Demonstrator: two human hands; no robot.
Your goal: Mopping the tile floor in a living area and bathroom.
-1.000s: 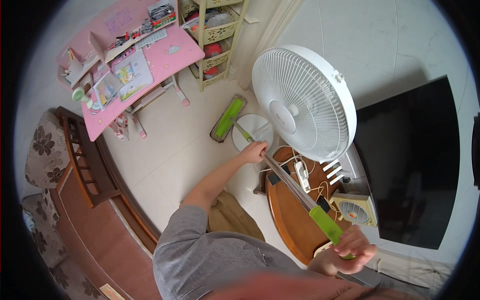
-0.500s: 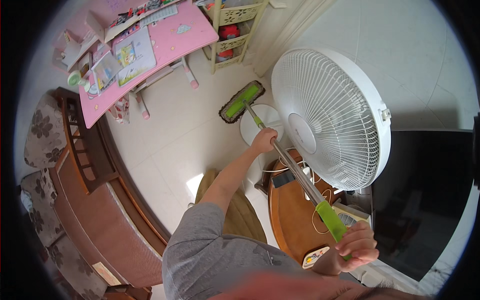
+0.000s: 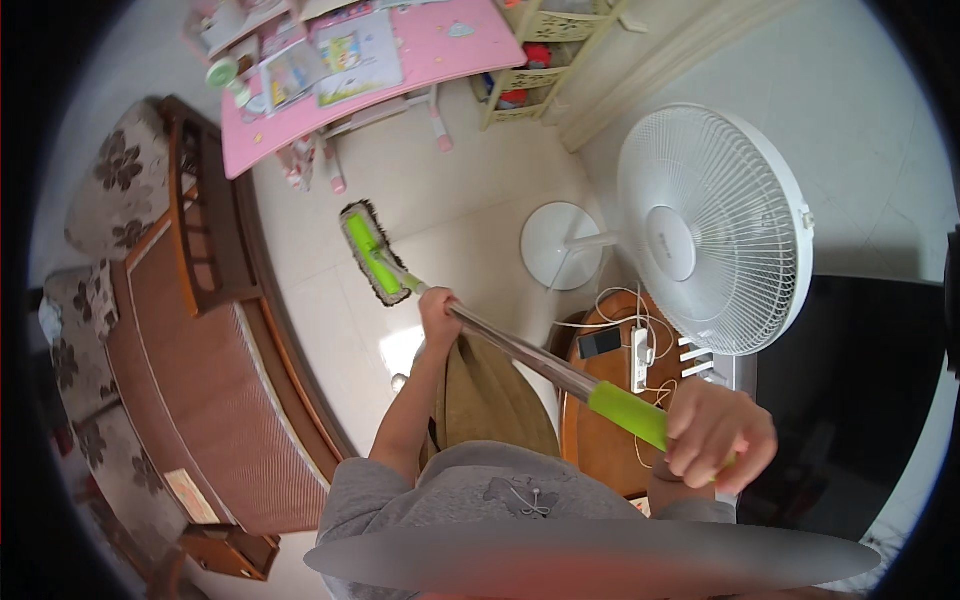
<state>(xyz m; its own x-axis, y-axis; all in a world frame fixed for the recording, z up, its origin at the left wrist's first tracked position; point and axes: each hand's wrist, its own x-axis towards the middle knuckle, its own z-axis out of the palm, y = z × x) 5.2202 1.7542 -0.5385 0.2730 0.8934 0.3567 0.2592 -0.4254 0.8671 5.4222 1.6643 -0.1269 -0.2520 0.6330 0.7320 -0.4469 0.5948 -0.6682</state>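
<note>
A flat mop with a metal pole runs slantwise across my front. My left hand is wrapped round the lower pole, close above the mop head. At the top end, my right hand closes on the bright green grip. The mop head, a green plate edged with a grey-brown fringe, lies on the pale tiled floor ahead and to the left. To its right stands the round white base of a floor fan, apart from the mop head.
The fan's white cage rises at right, near a dark television screen. Below it a brown wooden table holds a phone, power strip and cables. A pink desk stands ahead; a wooden sofa lines the left.
The mop head has swung left across the floor, away from the fan base to the open tiles near the sofa. Both hands keep their hold; my left hand has moved left and down.
</note>
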